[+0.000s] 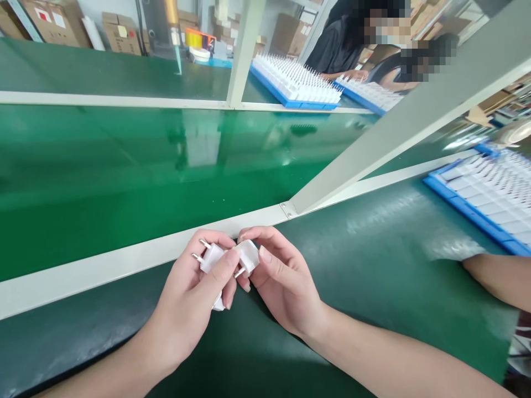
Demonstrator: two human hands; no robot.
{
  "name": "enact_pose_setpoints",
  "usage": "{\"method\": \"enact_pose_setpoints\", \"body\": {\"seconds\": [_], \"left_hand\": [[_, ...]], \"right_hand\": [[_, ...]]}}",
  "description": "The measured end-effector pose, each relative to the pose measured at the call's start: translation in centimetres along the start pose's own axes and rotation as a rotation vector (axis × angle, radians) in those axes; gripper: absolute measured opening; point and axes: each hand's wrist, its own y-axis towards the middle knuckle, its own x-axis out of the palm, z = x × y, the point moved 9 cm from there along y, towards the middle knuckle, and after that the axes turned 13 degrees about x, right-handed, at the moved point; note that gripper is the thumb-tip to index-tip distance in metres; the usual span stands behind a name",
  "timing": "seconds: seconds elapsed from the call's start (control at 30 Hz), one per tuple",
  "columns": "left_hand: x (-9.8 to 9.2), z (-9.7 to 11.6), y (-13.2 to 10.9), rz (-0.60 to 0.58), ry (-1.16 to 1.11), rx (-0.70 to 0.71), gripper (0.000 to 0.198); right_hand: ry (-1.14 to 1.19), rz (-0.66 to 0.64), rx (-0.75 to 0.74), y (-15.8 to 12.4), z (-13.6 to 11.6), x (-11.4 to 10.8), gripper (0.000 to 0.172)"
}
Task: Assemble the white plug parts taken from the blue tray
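My left hand [194,298] grips a small white two-pin plug adapter [209,256], its metal pins pointing up and left. My right hand [277,282] pinches a second white plug adapter [249,255] right beside the first; the two pieces touch between my fingertips. Both hands hover low over the dark green work mat [365,260], just in front of the white rail [124,260] that edges the glossy green conveyor belt [145,166].
A blue tray of white plug parts [489,193] lies at the right, with another person's forearm [498,279] beside it. Two more blue trays [296,85] sit across the belt, where other people work. A slanted white frame post [394,132] crosses the view. Cardboard boxes [120,33] stand behind.
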Motion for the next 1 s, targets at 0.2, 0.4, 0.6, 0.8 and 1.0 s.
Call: {"method": "enact_pose_setpoints", "body": {"seconds": [0.2,0.4,0.6,0.8,1.0], "left_hand": [[-0.2,-0.3,-0.2,0.006,0.058,-0.025,0.033],[0.0,0.5,-0.3,-0.023,0.1,0.025,0.025],[0.0,0.7,-0.5,-0.046,0.117,0.043,0.02],[0.6,0.9,-0.3,-0.086,0.043,0.04,0.036],[1.6,0.6,-0.7,-0.184,0.105,-0.02,0.032]], "right_hand": [[0.031,-0.014,0.021,0.0,0.1,-0.1,0.023],[-0.001,0.008,0.037,0.1,0.6,-0.1,0.024],[-0.032,0.003,0.044,0.2,0.9,-0.1,0.034],[-0.052,0.036,0.062,0.3,1.0,-0.3,0.044],[-0.018,0.056,0.061,-0.2,1.0,-0.3,0.043]]}}
